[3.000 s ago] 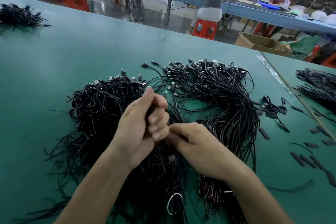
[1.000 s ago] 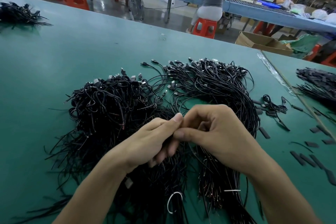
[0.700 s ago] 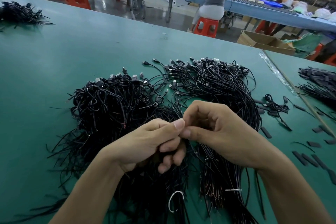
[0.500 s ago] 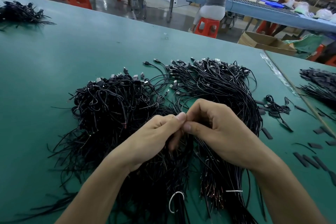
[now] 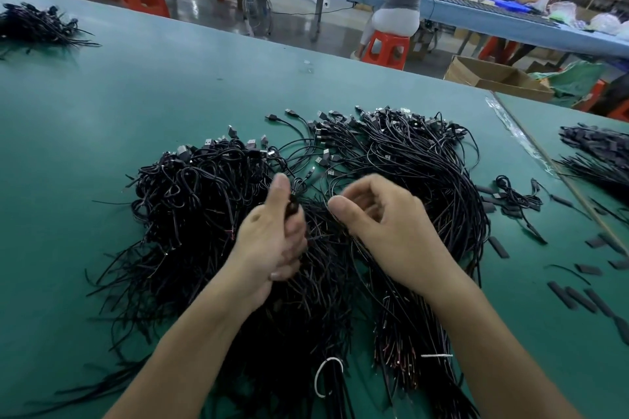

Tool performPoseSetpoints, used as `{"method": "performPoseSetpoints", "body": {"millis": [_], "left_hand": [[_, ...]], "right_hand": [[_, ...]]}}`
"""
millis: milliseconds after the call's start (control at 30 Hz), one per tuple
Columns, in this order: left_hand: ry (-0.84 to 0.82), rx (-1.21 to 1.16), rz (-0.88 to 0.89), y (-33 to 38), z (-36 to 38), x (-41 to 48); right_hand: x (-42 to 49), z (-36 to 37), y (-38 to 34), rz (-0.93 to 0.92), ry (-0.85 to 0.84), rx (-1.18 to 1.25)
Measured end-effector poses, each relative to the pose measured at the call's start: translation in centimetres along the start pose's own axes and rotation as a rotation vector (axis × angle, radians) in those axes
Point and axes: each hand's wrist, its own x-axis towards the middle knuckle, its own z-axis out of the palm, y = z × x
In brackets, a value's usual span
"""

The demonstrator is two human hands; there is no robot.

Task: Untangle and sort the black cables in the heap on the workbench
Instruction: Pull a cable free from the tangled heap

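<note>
The heap of black cables (image 5: 340, 214) lay mid-workbench (image 5: 136, 105), nearer its right edge, plug ends fanned toward the far side; the left hand (image 5: 272, 241) was closed around a small gathered bunch (image 5: 293, 206), thumb up, seemingly to keep the picked strands apart from the tangle; the right hand (image 5: 384, 224) hovered just beside it, fingers loosely curled and parted; whether it held a strand I could not tell; probably reaching for the next.

Both forearms (image 5: 190, 347) are bare, with no sleeves, gloves or jewellery.
</note>
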Motion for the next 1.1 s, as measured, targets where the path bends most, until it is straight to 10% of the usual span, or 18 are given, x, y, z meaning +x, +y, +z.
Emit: {"method": "performPoseSetpoints", "body": {"millis": [200, 1100], "left_hand": [[0.143, -0.05, 0.14, 0.8, -0.6, 0.2], [0.191, 0.089, 0.204, 0.6, 0.2, 0.1]], "right_hand": [[-1.5, 3.6, 2.3, 0.197, -0.343, -0.366], [-2.1, 4.0, 2.2, 0.276, -0.275, -0.229]]}}
